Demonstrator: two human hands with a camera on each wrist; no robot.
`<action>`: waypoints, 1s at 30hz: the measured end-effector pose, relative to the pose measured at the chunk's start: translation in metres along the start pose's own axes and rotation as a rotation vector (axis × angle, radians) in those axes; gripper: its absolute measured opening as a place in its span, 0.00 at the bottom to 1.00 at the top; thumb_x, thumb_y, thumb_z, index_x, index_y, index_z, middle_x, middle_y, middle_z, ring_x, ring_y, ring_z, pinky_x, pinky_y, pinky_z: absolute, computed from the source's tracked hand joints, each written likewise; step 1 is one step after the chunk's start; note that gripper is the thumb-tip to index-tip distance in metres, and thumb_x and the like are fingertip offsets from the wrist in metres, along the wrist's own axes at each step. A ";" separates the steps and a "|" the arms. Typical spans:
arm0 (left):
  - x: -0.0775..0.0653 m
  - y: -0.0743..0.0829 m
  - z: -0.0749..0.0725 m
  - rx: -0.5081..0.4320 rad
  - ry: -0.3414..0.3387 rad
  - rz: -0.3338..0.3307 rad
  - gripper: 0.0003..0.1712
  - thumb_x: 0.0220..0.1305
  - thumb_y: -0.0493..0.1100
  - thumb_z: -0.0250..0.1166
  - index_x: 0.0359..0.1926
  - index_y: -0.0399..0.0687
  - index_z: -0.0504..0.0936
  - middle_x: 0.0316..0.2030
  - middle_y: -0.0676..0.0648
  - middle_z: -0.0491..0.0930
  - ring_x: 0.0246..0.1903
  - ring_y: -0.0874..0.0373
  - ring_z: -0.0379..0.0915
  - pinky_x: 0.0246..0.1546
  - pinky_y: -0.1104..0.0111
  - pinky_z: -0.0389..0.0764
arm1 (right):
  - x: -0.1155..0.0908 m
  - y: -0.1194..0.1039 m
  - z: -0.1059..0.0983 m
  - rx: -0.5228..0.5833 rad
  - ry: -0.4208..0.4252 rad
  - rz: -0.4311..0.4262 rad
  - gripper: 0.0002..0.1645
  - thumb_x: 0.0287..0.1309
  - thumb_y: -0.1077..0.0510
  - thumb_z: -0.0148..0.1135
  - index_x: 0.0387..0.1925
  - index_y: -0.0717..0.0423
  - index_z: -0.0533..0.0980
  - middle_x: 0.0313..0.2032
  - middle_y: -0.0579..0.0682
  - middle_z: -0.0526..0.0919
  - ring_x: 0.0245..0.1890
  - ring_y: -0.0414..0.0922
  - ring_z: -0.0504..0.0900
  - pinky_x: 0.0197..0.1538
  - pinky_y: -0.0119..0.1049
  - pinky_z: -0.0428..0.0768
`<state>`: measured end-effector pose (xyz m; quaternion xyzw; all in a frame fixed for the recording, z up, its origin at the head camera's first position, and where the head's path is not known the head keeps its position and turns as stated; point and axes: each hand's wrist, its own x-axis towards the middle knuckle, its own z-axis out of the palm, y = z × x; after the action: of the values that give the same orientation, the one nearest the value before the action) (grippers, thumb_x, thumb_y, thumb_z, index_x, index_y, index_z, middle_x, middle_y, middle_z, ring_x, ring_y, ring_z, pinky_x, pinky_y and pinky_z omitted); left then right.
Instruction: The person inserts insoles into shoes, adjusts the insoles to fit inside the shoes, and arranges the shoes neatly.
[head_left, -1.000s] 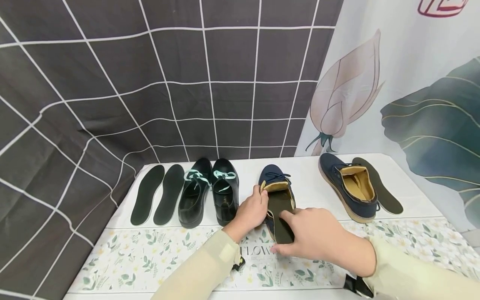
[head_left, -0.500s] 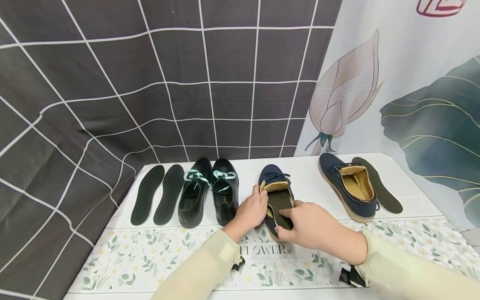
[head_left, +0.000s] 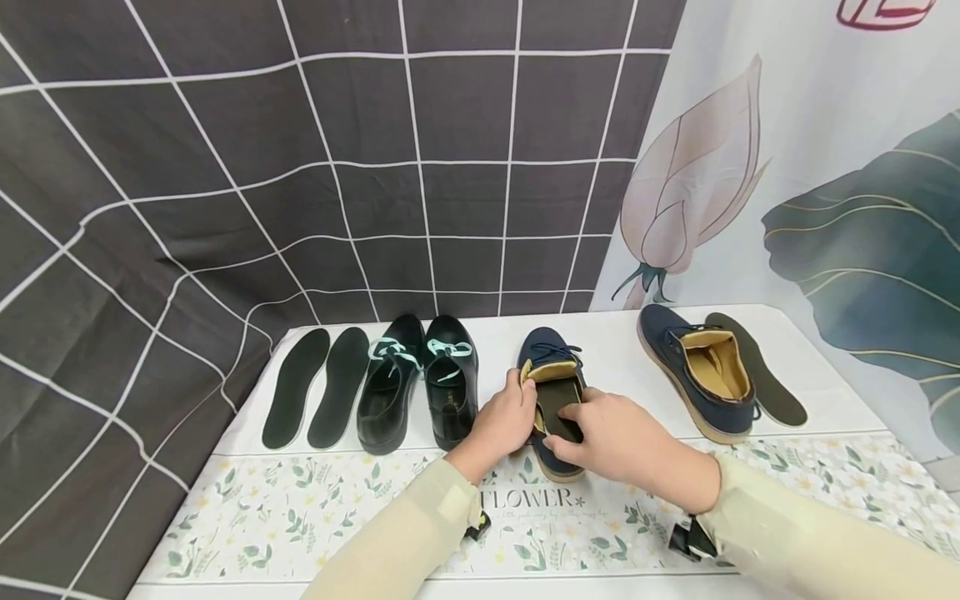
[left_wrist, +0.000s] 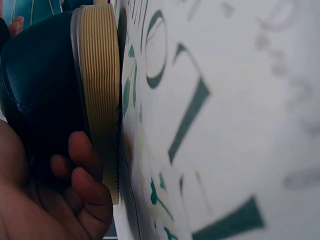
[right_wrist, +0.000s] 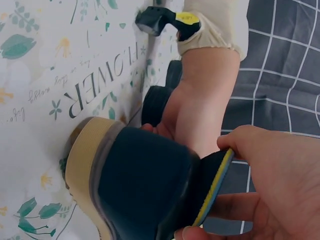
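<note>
A navy lace-up shoe [head_left: 542,343] with a tan lining and ribbed pale sole stands on the floral-printed surface, toe pointing away. My left hand [head_left: 504,423] grips its left side, thumb at the collar and fingers curled along the outside, as the left wrist view shows. A dark insole [head_left: 557,406] lies partly inside the shoe, its front end hidden under the tongue. My right hand [head_left: 621,439] pinches the insole's heel end between thumb and fingers. In the right wrist view the insole's layered yellow-and-blue edge [right_wrist: 214,187] rises above the shoe's heel.
To the left stand two black shoes [head_left: 392,400] with mint laces, beside two dark insoles [head_left: 296,387]. At the right sits another navy shoe [head_left: 693,375], with a dark insole [head_left: 772,387] along its right side. A dark grid-patterned curtain [head_left: 375,200] hangs behind.
My right hand has moved forward and up the view, sliding the insole deeper into the shoe; the shoe's heel now shows. My left hand keeps its place on the shoe.
</note>
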<state>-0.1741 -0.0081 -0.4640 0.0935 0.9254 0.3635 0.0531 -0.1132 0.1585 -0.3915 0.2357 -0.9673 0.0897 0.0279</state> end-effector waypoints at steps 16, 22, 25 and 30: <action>0.001 -0.001 0.001 -0.010 0.002 0.009 0.25 0.80 0.57 0.35 0.62 0.47 0.65 0.34 0.42 0.82 0.34 0.52 0.79 0.34 0.58 0.74 | 0.001 0.005 0.011 -0.090 0.123 -0.065 0.24 0.56 0.34 0.68 0.29 0.50 0.80 0.25 0.44 0.72 0.21 0.38 0.68 0.25 0.34 0.67; 0.001 -0.001 0.001 0.016 0.000 0.022 0.25 0.80 0.57 0.35 0.62 0.46 0.64 0.36 0.41 0.83 0.34 0.51 0.79 0.34 0.58 0.75 | 0.002 0.005 0.016 -0.112 0.149 -0.059 0.25 0.56 0.33 0.67 0.30 0.50 0.80 0.25 0.44 0.73 0.21 0.39 0.70 0.23 0.35 0.68; 0.001 -0.001 0.001 0.017 -0.007 0.022 0.26 0.80 0.57 0.35 0.63 0.45 0.64 0.35 0.41 0.82 0.33 0.51 0.79 0.34 0.58 0.75 | 0.003 0.005 0.017 -0.124 0.155 -0.047 0.25 0.56 0.32 0.67 0.29 0.49 0.80 0.24 0.43 0.74 0.21 0.39 0.71 0.22 0.35 0.69; 0.001 -0.001 0.001 0.011 -0.009 0.015 0.25 0.80 0.57 0.36 0.61 0.45 0.64 0.34 0.41 0.81 0.32 0.52 0.78 0.33 0.58 0.74 | 0.004 0.004 0.018 -0.144 0.163 -0.044 0.25 0.55 0.32 0.67 0.26 0.48 0.78 0.21 0.42 0.72 0.19 0.38 0.70 0.20 0.33 0.66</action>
<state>-0.1750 -0.0080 -0.4654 0.1024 0.9264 0.3582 0.0539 -0.1190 0.1567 -0.4096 0.2464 -0.9603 0.0379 0.1252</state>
